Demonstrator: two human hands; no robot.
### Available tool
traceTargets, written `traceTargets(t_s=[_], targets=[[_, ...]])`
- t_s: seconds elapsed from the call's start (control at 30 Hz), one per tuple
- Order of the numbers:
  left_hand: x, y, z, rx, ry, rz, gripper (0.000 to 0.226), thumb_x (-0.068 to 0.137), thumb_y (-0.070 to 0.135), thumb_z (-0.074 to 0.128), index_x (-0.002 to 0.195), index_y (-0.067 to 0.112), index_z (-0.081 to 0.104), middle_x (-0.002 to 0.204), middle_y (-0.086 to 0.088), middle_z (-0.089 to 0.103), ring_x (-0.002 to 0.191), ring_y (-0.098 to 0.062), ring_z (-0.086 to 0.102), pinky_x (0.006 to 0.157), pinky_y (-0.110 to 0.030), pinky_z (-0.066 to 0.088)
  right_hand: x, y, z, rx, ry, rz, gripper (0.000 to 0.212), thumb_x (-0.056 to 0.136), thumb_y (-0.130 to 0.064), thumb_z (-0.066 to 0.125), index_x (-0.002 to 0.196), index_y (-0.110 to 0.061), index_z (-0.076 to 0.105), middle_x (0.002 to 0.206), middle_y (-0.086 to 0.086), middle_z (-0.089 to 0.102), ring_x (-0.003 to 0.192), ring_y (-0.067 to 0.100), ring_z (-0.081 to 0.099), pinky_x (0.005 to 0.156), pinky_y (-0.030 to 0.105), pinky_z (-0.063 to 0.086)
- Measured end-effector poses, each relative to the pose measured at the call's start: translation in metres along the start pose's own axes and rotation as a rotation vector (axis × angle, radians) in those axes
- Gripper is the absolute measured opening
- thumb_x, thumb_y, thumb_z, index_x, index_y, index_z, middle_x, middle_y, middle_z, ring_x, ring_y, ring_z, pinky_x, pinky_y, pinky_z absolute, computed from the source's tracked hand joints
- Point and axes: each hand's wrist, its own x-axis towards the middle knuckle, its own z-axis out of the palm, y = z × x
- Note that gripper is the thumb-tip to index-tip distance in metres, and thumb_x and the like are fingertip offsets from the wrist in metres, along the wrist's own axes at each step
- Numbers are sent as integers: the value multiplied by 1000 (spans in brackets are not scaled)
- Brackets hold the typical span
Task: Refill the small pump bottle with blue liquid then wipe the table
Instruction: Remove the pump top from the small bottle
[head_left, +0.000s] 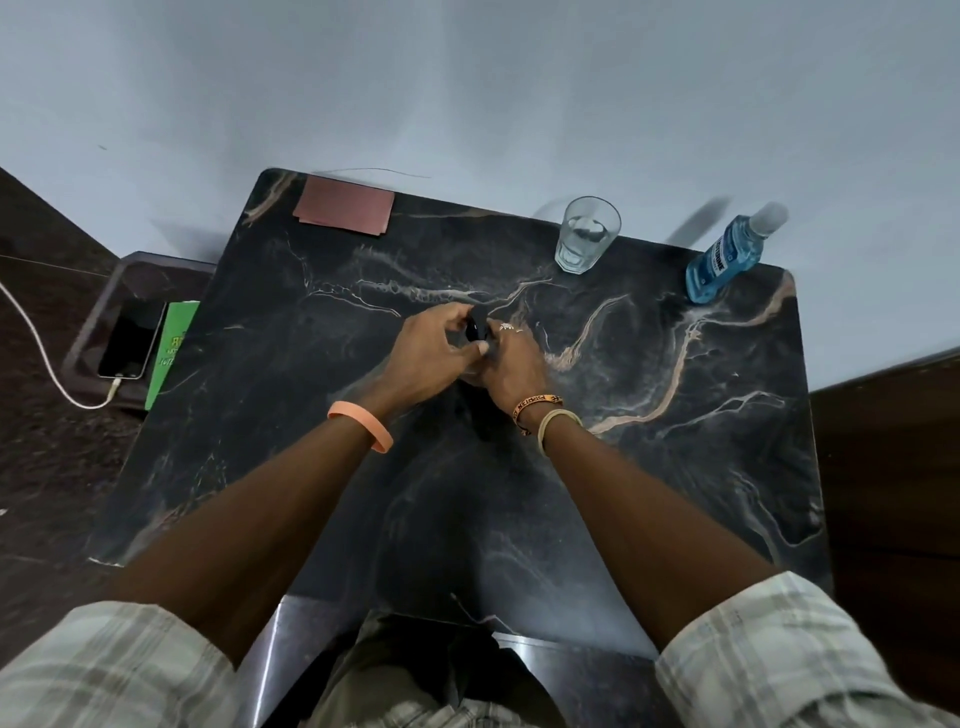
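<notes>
Head view, hands: the left hand (434, 345) and right hand (511, 364) meet over the middle of a black marble-patterned table (675, 467), both clenched around one small dark object.
Left fingers: curled onto the black pump top (478, 327), thumb and fingertips gripping its near side.
Right fingers: wrapped around the small pump bottle (475, 371) just beneath the top; the bottle body is almost wholly hidden by the palm, so its fill level cannot be told. A ring shows on one finger.
Wrists: a peach band (361, 423) on the left; an orange printed band and a pale bangle on the right.
Beyond the fingertips, right: a clear glass tumbler (587, 234) stands upright near the table's far edge, well apart from the hands.
Far right of the fingers: a mouthwash bottle (727, 254) of blue liquid with a clear cap, at the far right corner.
Beyond the fingertips, left: a folded reddish-brown cloth (343, 208) lies flat at the far left corner.
Left of the hands, off the table: a phone (130, 340) on a white cable and a green book (174, 348) rest on a lower dark surface.
</notes>
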Motion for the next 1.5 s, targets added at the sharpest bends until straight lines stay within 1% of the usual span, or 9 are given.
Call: traceTargets(t_s=[0.17,0.4,0.7,0.83,1.0,1.17,1.27,1.4,1.5], targets=[[2,0,0,68,11,96,22,82,21,77,102,27,69,97,10,72,92,-8,68,80,-43,59,0,1,2,-52,63,10,27,85,-19,66,111,-12,68,97,15,71,93,36,64,79,44,52],[5,-2,0,17,-26,15,50,74,23,84,119,32,63,116,12,68,110,-8,63,94,-41,56,4,2,1,-52,11,107,18,79,-27,72,92,-15,69,85,12,69,85,34,62,61,33,45],[7,3,-3,60,-16,57,51,73,24,84,121,28,66,118,12,69,109,-2,62,99,-32,52,4,5,2,-34,-15,146,22,82,-28,71,97,-12,70,92,10,70,89,30,64,74,41,54],[8,4,-4,97,-6,60,34,73,19,85,103,26,72,100,14,72,97,-6,66,90,-35,56,4,6,5,-35,5,151,25,83,-32,68,99,-13,69,90,10,69,87,30,64,72,40,55],[11,6,-7,69,-25,32,52,72,23,86,121,25,67,116,14,67,98,7,59,89,-13,48,4,6,4,-58,14,107,34,82,-31,69,113,-17,67,94,11,68,91,31,63,72,38,53],[13,8,-5,113,23,4,41,70,25,88,107,23,71,102,9,71,96,-9,65,87,-28,54,4,6,5,-13,58,112,33,79,-32,71,108,-18,69,88,10,69,83,31,64,67,37,54],[15,9,-9,106,-51,37,52,70,23,88,118,24,68,115,8,68,103,-7,62,93,-27,51,4,7,5,-20,47,103,35,79,-31,70,111,-17,68,89,11,69,83,31,65,67,37,55],[14,10,-8,140,-25,86,29,70,23,87,94,29,72,93,13,71,87,-6,65,82,-34,57,4,8,5,-24,29,89,33,80,-33,70,108,-16,67,88,10,68,85,31,63,69,40,55],[15,10,-9,137,-32,51,39,67,30,89,102,27,71,98,12,70,90,-7,64,82,-32,56,5,8,5,-40,30,89,32,81,-30,68,107,-11,66,91,14,68,88,35,62,70,40,53]])
